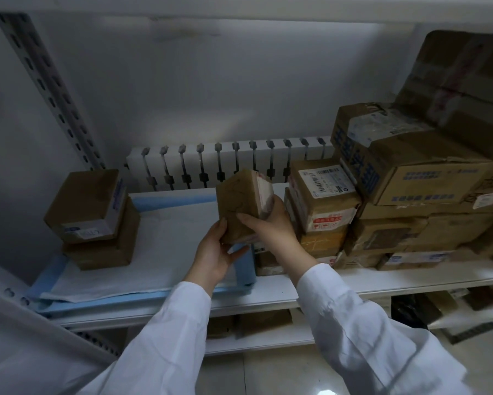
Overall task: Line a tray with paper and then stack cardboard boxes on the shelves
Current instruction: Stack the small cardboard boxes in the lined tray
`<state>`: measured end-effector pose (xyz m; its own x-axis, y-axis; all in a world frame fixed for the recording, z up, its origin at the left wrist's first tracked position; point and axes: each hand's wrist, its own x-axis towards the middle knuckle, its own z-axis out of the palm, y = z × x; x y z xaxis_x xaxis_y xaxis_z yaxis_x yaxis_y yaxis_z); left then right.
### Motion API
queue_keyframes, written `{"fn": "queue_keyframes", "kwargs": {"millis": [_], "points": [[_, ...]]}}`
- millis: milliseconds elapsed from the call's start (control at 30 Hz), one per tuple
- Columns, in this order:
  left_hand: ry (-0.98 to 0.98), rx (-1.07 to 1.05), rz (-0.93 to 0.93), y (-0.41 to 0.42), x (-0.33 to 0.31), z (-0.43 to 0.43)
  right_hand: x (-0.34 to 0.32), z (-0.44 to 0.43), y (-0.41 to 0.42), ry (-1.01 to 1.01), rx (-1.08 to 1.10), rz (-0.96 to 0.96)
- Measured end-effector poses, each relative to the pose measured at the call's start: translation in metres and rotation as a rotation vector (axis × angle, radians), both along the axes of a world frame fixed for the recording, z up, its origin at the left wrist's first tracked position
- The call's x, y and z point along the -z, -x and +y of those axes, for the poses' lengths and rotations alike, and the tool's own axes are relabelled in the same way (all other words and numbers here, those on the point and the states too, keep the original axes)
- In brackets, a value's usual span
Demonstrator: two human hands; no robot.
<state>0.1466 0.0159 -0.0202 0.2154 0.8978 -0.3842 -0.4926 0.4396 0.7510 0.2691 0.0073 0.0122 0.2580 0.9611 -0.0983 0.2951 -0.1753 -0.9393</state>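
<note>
Both hands held one small cardboard box (pixel 244 205) above the paper-lined shelf (pixel 168 238): the left hand (pixel 215 252) cupped its lower corner, the right hand (pixel 264 220) clasped its taped side. It looked light and stiff, though tape may be slick. Stacked boxes (pixel 93 218) sat at nine o'clock, a parcel pile (pixel 410 195) at three.

Matt brown cardboard on the small box (pixel 241 203), its end wrapped in glossy clear tape, and both sleeves (pixel 362 332) are smooth white cloth. Thin blue-edged white paper (pixel 165 240) lines the painted white metal shelf (pixel 271 297); the floor tiles (pixel 268 372) look glossy.
</note>
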Motion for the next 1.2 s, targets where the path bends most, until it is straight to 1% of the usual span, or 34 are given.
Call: {"fn": "queue_keyframes", "kwargs": {"millis": [100,233,300,333,367,400,467,500,533,600,767,900,1033,1200], "points": [[-0.021,0.040,-0.035,0.003,-0.008,0.004,-0.010,0.001,0.000,-0.059,-0.030,0.092],[-0.030,0.081,-0.143,0.001,-0.016,0.009,-0.016,-0.001,0.004,-0.026,-0.072,0.224],[-0.027,0.062,-0.158,0.004,-0.015,0.012,-0.017,0.000,0.004,0.037,0.007,0.322],[-0.022,0.040,-0.169,0.008,-0.013,0.014,-0.015,0.000,0.003,0.084,0.073,0.300],[-0.018,0.017,-0.194,0.012,-0.011,0.016,-0.010,0.000,-0.001,0.136,0.119,0.199],[-0.016,-0.006,-0.225,0.016,-0.008,0.019,-0.004,0.000,-0.003,0.201,0.100,-0.023],[-0.010,-0.040,-0.265,0.024,-0.004,0.022,0.011,0.000,-0.007,0.312,-0.053,-0.491],[-0.007,-0.051,-0.268,0.027,-0.003,0.023,0.020,0.001,-0.007,0.335,-0.128,-0.649],[-0.005,-0.057,-0.262,0.029,-0.002,0.023,0.027,0.000,-0.006,0.357,-0.194,-0.737],[0.010,-0.063,-0.245,0.032,0.000,0.024,0.037,-0.001,-0.003,0.396,-0.279,-0.787],[0.041,-0.072,-0.224,0.036,0.003,0.023,0.049,0.001,0.003,0.363,-0.290,-0.845],[0.057,-0.058,-0.206,0.037,0.007,0.022,0.046,-0.001,-0.001,0.402,-0.405,-0.939],[0.074,-0.047,-0.197,0.036,0.005,0.023,0.053,-0.006,-0.004,0.444,-0.460,-1.021],[0.080,-0.044,-0.185,0.039,0.007,0.024,0.062,-0.005,-0.002,0.408,-0.494,-1.213]]}}
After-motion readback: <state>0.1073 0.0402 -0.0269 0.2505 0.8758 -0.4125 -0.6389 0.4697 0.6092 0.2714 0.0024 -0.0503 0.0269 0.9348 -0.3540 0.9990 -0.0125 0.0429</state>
